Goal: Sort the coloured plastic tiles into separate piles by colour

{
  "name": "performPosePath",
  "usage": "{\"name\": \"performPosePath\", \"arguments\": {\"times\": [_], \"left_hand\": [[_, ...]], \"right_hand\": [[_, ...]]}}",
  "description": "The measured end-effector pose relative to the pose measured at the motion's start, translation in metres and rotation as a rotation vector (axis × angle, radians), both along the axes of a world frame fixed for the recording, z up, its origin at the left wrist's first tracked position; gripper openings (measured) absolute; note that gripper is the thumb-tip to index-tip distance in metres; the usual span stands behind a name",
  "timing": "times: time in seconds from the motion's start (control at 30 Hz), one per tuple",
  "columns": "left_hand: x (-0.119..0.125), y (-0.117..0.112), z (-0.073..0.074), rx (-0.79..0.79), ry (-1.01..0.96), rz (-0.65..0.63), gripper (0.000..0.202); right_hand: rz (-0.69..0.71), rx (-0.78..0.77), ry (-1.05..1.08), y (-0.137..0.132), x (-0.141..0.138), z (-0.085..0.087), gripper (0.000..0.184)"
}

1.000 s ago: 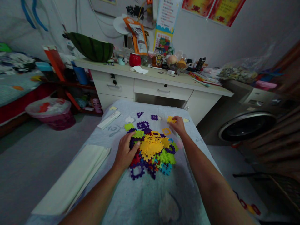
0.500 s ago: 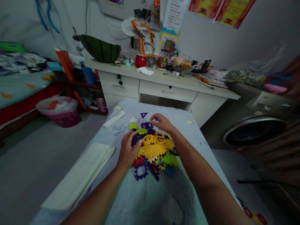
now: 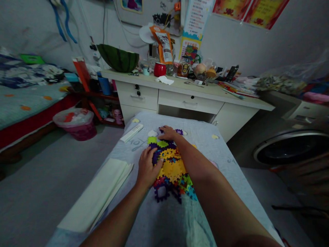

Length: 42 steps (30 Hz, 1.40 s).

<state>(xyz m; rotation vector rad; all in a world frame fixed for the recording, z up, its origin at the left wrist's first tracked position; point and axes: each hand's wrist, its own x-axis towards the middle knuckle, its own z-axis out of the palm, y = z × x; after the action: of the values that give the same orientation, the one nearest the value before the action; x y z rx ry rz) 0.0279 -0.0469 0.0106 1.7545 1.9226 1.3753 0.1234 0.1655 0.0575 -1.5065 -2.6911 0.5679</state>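
Note:
A pile of toothed plastic building pieces lies on the cloth-covered table, with yellow pieces [image 3: 171,169] in the middle and green, red, blue and purple ones around them. My left hand [image 3: 149,168] rests against the pile's left side. Its fingers are spread over purple pieces [image 3: 154,149], thumb apart near the yellow ones. At the far end, my right hand [image 3: 168,133] curls its fingers around a small purple triangular piece [image 3: 161,129], mostly covered by the hand. Just beyond my right wrist lies a purple square piece [image 3: 179,131]. My right forearm hides the pile's right side.
A white strip-shaped object [image 3: 131,133] and a folded pale cloth [image 3: 96,195] lie along the table's left side. Behind stands a white desk [image 3: 189,100] with a watermelon half [image 3: 119,59] and jars. A bin [image 3: 75,123] is at left, a washing machine [image 3: 295,133] at right.
My right hand has moved forward and left, from the purple pieces at the pile's back onto the triangular piece. My left hand stays at the pile's left side. The view has shifted slightly.

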Motion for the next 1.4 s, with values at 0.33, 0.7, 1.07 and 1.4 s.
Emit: {"name": "performPosePath", "arguments": {"times": [0.33,0.7,1.07,1.4], "left_hand": [[0.001,-0.002,0.005,-0.016,0.002,-0.024,0.041],[0.001,-0.001,0.001,-0.005,0.016,-0.033,0.043],[0.0,-0.003,0.004,-0.026,0.046,-0.093,0.046],[-0.026,-0.022,0.025,-0.438,0.309,-0.169,0.118]], "right_hand": [[0.182,-0.089,0.132,-0.014,0.049,0.023,0.025],[-0.135,0.044,0.047,-0.015,0.077,-0.003,0.049],[0.205,-0.251,0.427,-0.109,0.139,0.039,0.054],[-0.003,-0.089,0.139,-0.158,0.216,0.003,0.134]]}}
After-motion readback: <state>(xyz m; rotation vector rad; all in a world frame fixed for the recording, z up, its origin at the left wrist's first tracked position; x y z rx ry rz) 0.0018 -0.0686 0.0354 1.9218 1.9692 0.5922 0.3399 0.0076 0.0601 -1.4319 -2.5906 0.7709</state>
